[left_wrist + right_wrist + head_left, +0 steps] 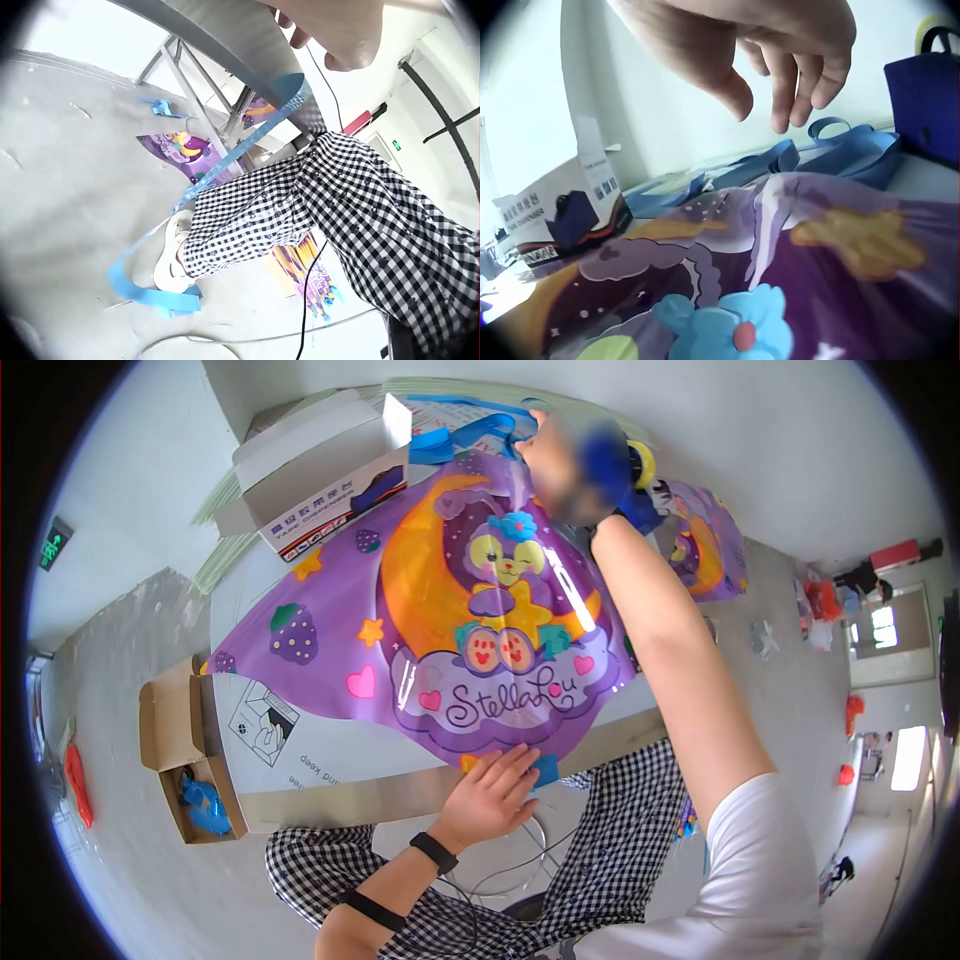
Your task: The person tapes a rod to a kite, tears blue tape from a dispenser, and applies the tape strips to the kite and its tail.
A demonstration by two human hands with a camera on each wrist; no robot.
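A purple kite printed with a cartoon character lies spread over the table. My left hand rests at its near tip with fingers extended, beside a piece of blue ribbon. From the table edge, blue ribbon hangs to the floor in the left wrist view. At the kite's far end is my right hand. In the right wrist view its fingers point loosely down over coiled blue ribbon, with nothing held. Close by on the right stands a dark blue tape dispenser.
A white tape dispenser box stands open at the far left. An open brown carton with blue plastic inside is at the left edge. Another purple kite lies at the right. Below, a printed sheet is on the floor.
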